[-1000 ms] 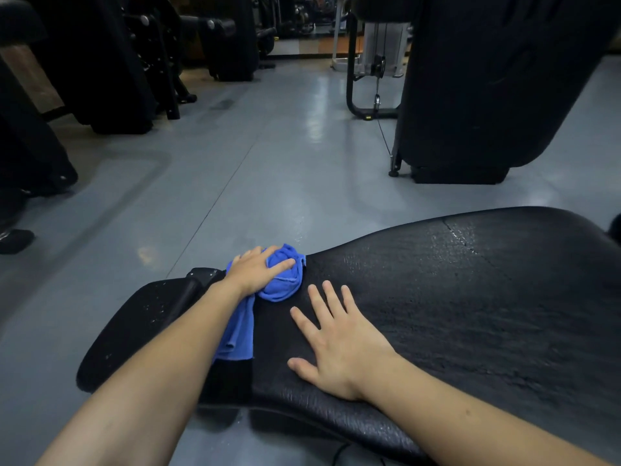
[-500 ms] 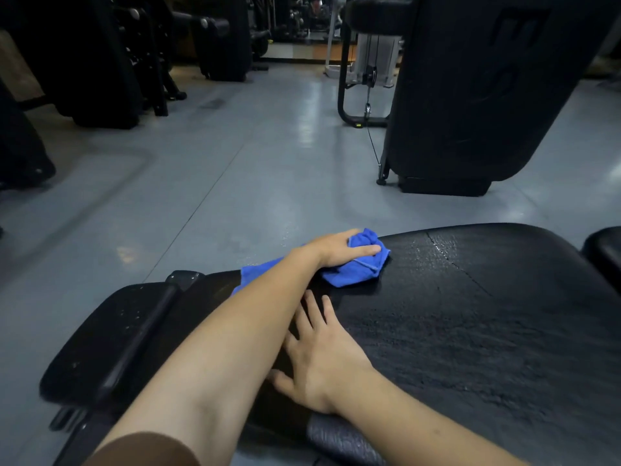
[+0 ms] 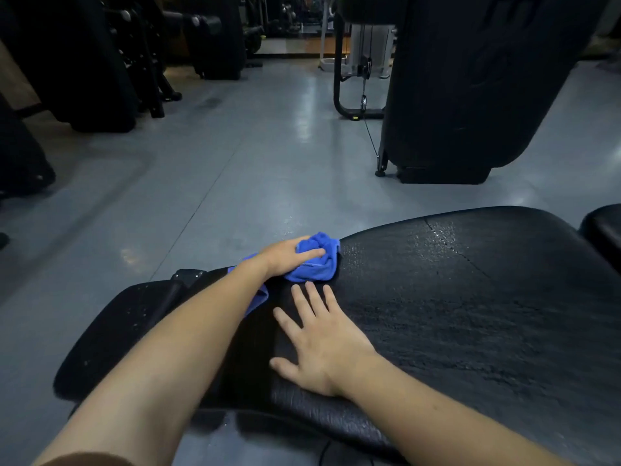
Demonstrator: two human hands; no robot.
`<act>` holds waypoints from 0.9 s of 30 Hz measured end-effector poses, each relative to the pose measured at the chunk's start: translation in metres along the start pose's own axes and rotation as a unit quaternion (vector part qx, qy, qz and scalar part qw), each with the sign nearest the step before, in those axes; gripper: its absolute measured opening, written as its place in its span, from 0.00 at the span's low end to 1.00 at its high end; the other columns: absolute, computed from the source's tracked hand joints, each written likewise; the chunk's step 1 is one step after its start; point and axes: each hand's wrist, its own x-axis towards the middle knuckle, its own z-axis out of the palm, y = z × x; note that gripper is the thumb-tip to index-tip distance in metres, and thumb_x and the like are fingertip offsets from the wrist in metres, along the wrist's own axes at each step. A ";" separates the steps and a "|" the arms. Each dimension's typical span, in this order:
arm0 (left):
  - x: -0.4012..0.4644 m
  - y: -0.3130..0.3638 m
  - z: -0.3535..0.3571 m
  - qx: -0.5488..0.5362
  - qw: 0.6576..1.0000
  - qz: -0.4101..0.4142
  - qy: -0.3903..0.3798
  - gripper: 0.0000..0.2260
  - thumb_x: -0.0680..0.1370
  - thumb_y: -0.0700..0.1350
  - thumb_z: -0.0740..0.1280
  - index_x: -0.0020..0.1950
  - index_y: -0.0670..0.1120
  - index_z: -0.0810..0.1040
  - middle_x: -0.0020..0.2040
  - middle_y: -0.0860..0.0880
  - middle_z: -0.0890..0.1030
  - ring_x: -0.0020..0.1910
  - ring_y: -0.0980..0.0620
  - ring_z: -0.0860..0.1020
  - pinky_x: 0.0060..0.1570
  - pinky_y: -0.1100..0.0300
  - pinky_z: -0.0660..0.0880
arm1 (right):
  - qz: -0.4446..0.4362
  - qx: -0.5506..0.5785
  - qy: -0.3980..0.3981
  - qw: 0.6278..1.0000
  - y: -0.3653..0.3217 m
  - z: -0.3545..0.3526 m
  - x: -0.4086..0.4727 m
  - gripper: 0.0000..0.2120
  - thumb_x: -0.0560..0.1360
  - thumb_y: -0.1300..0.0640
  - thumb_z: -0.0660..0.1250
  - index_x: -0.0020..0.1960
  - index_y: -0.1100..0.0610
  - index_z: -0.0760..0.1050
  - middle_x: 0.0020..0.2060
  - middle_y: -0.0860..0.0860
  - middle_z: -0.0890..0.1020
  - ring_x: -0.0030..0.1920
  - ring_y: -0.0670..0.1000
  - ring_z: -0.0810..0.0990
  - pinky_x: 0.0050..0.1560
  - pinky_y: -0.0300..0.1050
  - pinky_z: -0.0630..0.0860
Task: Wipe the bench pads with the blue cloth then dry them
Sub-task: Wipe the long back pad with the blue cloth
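**Cloth at the far edge of the big pad**

Nearest, the right hand [image 3: 322, 344] lies flat on the large bench pad [image 3: 470, 314], fingers [image 3: 311, 299] straight and spread, holding nothing. It sits close to the pad's left edge, where a dark gap separates it from the smaller pad [image 3: 111, 334] to the left.

Just beyond those fingertips, the left hand [image 3: 285, 257] presses down on the blue cloth [image 3: 317, 260], thumb stretched across the top and the other fingers draped over the bunched fabric. The cloth sits at the large pad's far left corner, right on its far edge, with a tail trailing back under the forearm over the gap.

To the right, the cracked, wet-looking worktop runs wide and uncovered to its rounded far end, where another pad [image 3: 605, 230] begins.

Past the far edge lies open grey floor [image 3: 235, 163]. A black machine [image 3: 463, 95] stands to the right, and more dark equipment [image 3: 100, 62] lines the left.
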 end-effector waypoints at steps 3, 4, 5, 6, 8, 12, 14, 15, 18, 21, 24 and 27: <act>-0.023 -0.043 -0.014 0.022 0.999 -0.027 0.039 0.29 0.75 0.68 0.63 0.74 0.60 0.68 0.71 0.53 0.75 0.71 0.49 0.71 0.68 0.55 0.65 | 0.000 -0.012 -0.006 1.000 -0.001 0.000 -0.001 0.39 0.79 0.30 0.43 0.82 0.51 0.43 0.80 0.64 0.41 0.79 0.65 0.36 0.76 0.66 0.37; -0.029 -0.058 -0.019 0.026 0.998 -0.032 0.051 0.31 0.75 0.68 0.62 0.75 0.58 0.68 0.72 0.53 0.73 0.72 0.49 0.70 0.69 0.54 0.64 | 0.000 -0.015 -0.007 1.000 -0.001 0.000 -0.001 0.39 0.79 0.30 0.43 0.82 0.51 0.43 0.80 0.64 0.40 0.79 0.66 0.36 0.76 0.67 0.37; -0.037 -0.072 -0.024 0.032 0.997 -0.037 0.060 0.32 0.74 0.69 0.61 0.75 0.56 0.68 0.73 0.52 0.72 0.72 0.48 0.70 0.70 0.53 0.64 | 0.001 -0.018 -0.008 1.000 -0.001 0.000 -0.001 0.39 0.79 0.30 0.43 0.82 0.51 0.42 0.80 0.64 0.40 0.79 0.66 0.36 0.76 0.67 0.37; -0.045 -0.088 -0.031 0.038 0.996 -0.048 0.069 0.32 0.74 0.69 0.61 0.75 0.55 0.68 0.72 0.51 0.72 0.72 0.48 0.69 0.70 0.53 0.63 | 0.001 -0.018 -0.010 1.000 -0.001 0.000 -0.001 0.39 0.79 0.30 0.43 0.82 0.51 0.42 0.80 0.64 0.40 0.79 0.66 0.36 0.76 0.67 0.37; -0.064 -0.121 -0.039 0.038 0.993 -0.073 0.088 0.32 0.75 0.69 0.62 0.75 0.55 0.67 0.72 0.50 0.70 0.72 0.47 0.68 0.70 0.51 0.63 | 0.001 -0.018 -0.013 1.000 0.000 0.000 -0.001 0.39 0.79 0.30 0.42 0.82 0.51 0.42 0.79 0.64 0.39 0.79 0.66 0.36 0.76 0.66 0.37; -0.105 -0.168 -0.034 -0.057 0.972 -0.150 0.170 0.44 0.66 0.74 0.61 0.79 0.56 0.61 0.77 0.52 0.62 0.75 0.48 0.64 0.71 0.52 0.61 | 0.000 -0.023 -0.016 1.000 0.001 0.001 -0.001 0.39 0.79 0.30 0.41 0.82 0.50 0.41 0.79 0.64 0.39 0.79 0.66 0.35 0.76 0.66 0.38; -0.117 -0.173 -0.027 -0.077 0.969 -0.150 0.183 0.37 0.73 0.67 0.65 0.79 0.55 0.60 0.77 0.51 0.61 0.75 0.48 0.64 0.66 0.56 0.61 | 0.001 -0.027 -0.018 0.999 0.001 0.002 0.000 0.39 0.78 0.30 0.41 0.82 0.50 0.40 0.79 0.64 0.39 0.79 0.66 0.36 0.76 0.66 0.39; -0.121 -0.175 -0.023 -0.075 0.968 -0.147 0.188 0.33 0.76 0.63 0.66 0.79 0.55 0.60 0.77 0.51 0.60 0.75 0.48 0.64 0.65 0.58 0.61 | 0.001 -0.028 -0.020 0.999 0.001 0.002 0.000 0.39 0.78 0.29 0.40 0.82 0.50 0.40 0.79 0.64 0.39 0.79 0.66 0.35 0.76 0.66 0.39; -0.140 -0.175 -0.015 -0.086 0.968 -0.135 0.195 0.31 0.78 0.59 0.67 0.79 0.56 0.61 0.76 0.52 0.60 0.74 0.50 0.64 0.63 0.61 0.60 | 0.005 -0.031 -0.021 0.999 0.000 0.001 0.000 0.40 0.78 0.29 0.40 0.82 0.50 0.40 0.80 0.63 0.39 0.79 0.65 0.36 0.77 0.66 0.39; -0.168 -0.169 -0.008 -0.081 0.967 -0.140 0.196 0.35 0.73 0.66 0.65 0.78 0.57 0.61 0.75 0.55 0.59 0.71 0.55 0.65 0.62 0.61 0.60 | 0.009 -0.033 -0.020 0.999 0.000 0.000 -0.002 0.40 0.78 0.29 0.40 0.82 0.50 0.40 0.80 0.63 0.40 0.79 0.65 0.36 0.77 0.65 0.39; -0.198 -0.166 0.010 -0.131 0.956 -0.129 0.228 0.33 0.73 0.63 0.67 0.76 0.57 0.63 0.74 0.56 0.61 0.70 0.56 0.65 0.68 0.57 0.63 | 0.010 -0.031 -0.021 0.999 0.000 -0.002 -0.002 0.40 0.78 0.29 0.39 0.82 0.50 0.40 0.80 0.63 0.40 0.79 0.64 0.36 0.77 0.65 0.40; -0.220 -0.161 0.031 -0.193 0.930 -0.112 0.293 0.24 0.77 0.52 0.72 0.70 0.58 0.66 0.74 0.52 0.67 0.72 0.53 0.67 0.74 0.51 0.63 | 0.011 -0.033 -0.018 0.999 0.000 -0.001 -0.002 0.40 0.77 0.28 0.39 0.82 0.50 0.40 0.80 0.62 0.40 0.79 0.64 0.37 0.77 0.65 0.40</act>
